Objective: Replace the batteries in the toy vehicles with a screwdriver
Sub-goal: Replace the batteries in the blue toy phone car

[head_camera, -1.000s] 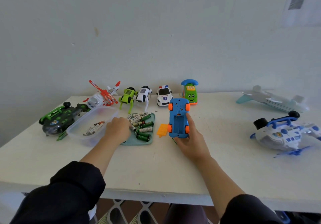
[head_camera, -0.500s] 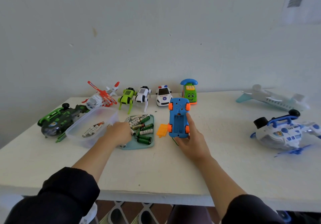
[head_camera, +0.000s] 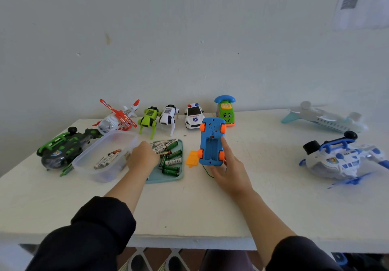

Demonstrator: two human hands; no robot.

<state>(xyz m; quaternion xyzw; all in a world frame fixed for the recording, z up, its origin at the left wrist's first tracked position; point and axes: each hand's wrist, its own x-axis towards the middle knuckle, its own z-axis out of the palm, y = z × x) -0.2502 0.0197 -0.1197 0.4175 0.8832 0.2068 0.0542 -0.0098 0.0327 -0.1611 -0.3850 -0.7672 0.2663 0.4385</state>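
One view only, from the head. The right hand (head_camera: 230,166) holds the blue toy car (head_camera: 211,142) upside down over the surface (head_camera: 263,176), its battery bay open and empty. The left hand (head_camera: 143,157) reaches into the teal tray (head_camera: 179,177) of batteries (head_camera: 171,155); its fingers are hidden behind the hand's back, so I cannot tell their state. An orange cover (head_camera: 192,159) lies beside the car.
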